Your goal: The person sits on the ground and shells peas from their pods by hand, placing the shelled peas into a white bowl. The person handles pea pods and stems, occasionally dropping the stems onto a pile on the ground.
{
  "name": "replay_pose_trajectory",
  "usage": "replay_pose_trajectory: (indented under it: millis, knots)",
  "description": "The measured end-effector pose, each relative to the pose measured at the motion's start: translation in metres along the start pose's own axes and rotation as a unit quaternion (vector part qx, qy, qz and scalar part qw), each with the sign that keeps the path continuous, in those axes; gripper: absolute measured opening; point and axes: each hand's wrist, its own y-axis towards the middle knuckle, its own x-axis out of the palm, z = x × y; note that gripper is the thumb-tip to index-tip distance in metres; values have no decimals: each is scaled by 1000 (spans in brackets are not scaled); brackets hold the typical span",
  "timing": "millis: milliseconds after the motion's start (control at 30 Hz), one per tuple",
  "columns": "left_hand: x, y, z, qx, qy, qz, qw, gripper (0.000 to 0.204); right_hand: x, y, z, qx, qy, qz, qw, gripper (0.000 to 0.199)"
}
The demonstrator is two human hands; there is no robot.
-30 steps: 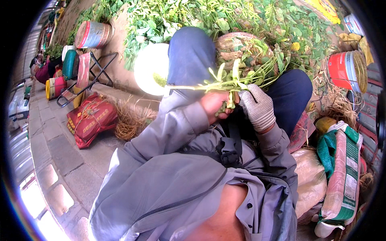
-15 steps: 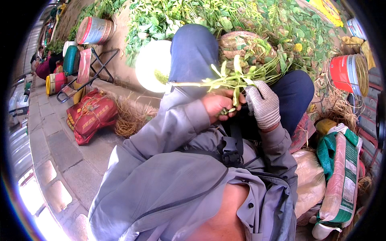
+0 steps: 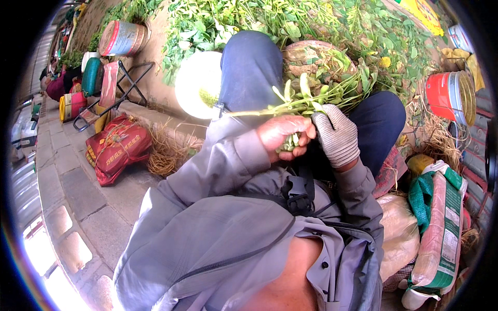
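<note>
My bare left hand (image 3: 280, 133) is curled around a small bunch of green bean pods (image 3: 289, 143), its fingers closed. My right hand (image 3: 337, 136), in a whitish ribbed glove, grips a bean plant stalk (image 3: 246, 113) with pods (image 3: 305, 86) and leaves still on it. The stalk lies crosswise above both hands, its bare end toward the left. The fingertips of the two hands nearly meet; whether they touch is hard to tell. Beside my left knee stands a bright white bucket (image 3: 189, 85) with some green in it.
Cut bean plants (image 3: 353, 26) are heaped ahead of my knees, near a round basket (image 3: 298, 46). At left are a folding stool (image 3: 129, 85), a red bag (image 3: 118, 147) and a paint bucket (image 3: 123, 39). On the right stand a red bucket (image 3: 441, 96) and a packed sack (image 3: 441, 228).
My left hand has turned and closed over the pods, with more of them showing in its grip. My gloved right hand has curled its fingers, with the stalk shifted slightly.
</note>
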Motion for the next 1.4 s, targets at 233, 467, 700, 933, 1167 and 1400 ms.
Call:
replay_pose_trajectory:
  millis: [233,467,700,933,1167,1400]
  knots:
    - [-5,10,-6,16,-14,95,995,28,4,-7,1,-35,-33,-10,999,10]
    - [-10,16,-13,65,-44,143,987,18,6,-11,7,-134,-96,27,986,14]
    - [-9,13,-8,50,-49,119,990,14,3,-13,-2,-109,-147,-24,983,10]
    - [-5,10,-4,25,-16,101,994,30,2,-15,-2,-150,-156,-67,974,10]
    - [-3,14,-8,20,29,141,989,18,6,-25,19,-20,-42,-115,992,15]
    - [-6,16,-13,41,53,135,989,16,0,-35,17,133,173,-169,961,22]
